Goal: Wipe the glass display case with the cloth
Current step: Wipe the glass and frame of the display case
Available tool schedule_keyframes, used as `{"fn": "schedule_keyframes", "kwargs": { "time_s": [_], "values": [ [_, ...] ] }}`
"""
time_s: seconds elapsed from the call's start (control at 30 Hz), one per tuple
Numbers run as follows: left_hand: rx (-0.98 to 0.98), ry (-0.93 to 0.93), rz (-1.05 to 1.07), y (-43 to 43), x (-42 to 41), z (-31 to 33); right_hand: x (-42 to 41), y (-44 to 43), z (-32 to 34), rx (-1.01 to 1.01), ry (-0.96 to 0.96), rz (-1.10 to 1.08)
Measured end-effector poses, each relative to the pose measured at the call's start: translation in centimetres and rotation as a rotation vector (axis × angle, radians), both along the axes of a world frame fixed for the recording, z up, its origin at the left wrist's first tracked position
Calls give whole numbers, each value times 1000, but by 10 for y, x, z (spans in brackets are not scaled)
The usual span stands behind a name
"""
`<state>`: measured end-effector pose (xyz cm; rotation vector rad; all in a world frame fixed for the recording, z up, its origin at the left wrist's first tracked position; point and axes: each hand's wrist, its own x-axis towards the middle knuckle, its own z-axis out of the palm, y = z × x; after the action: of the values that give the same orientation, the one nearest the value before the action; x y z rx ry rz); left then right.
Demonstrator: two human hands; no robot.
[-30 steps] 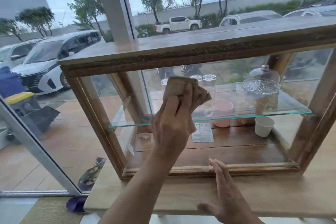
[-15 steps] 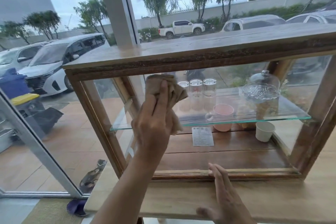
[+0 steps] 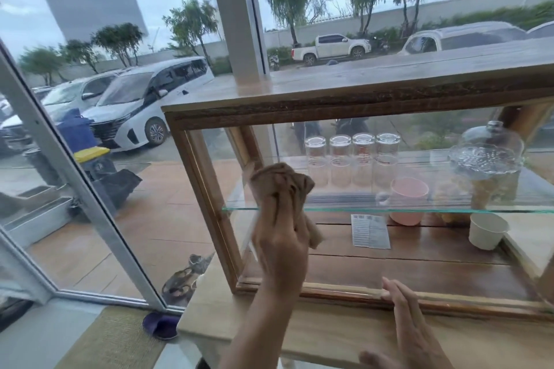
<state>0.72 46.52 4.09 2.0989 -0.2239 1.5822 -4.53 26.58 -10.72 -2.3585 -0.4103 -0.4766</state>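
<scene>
The display case (image 3: 344,99) is a wooden frame with glass panes, standing on a light wooden table (image 3: 329,335). My left hand (image 3: 281,246) presses a crumpled brown cloth (image 3: 278,183) flat against the front glass, near the case's left post and level with the inner glass shelf (image 3: 419,208). My right hand (image 3: 410,329) lies open, fingers together, on the table with its fingertips touching the case's bottom front rail.
Inside the case stand several upturned glasses (image 3: 353,159), a pink cup (image 3: 407,201), a glass-domed cake stand (image 3: 488,156), a white paper cup (image 3: 487,231) and a printed card (image 3: 371,231). Window glazing (image 3: 90,189) is close on the left; sandals (image 3: 186,278) lie beyond it.
My left hand has slid the cloth leftward across the front glass, from the middle toward the left post, and a little lower. My right hand stayed at the bottom rail.
</scene>
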Motion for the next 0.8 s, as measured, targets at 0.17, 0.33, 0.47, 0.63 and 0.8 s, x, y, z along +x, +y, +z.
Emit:
{"fn": "schedule_keyframes", "kwargs": {
  "time_s": [0.17,0.33,0.47,0.63,0.8],
  "values": [
    [-127,-92,44,42,14,49,1,5,6,39,-153,3],
    [-160,47,15,18,-2,12,5,11,3,67,-245,-20],
    [-147,-59,27,42,15,48,7,10,0,23,-227,-48],
    [-290,24,81,36,3,11,1,9,3,15,-199,-61],
    [-170,-72,-5,33,14,33,-3,8,6,-11,-89,-23]
  ]
}}
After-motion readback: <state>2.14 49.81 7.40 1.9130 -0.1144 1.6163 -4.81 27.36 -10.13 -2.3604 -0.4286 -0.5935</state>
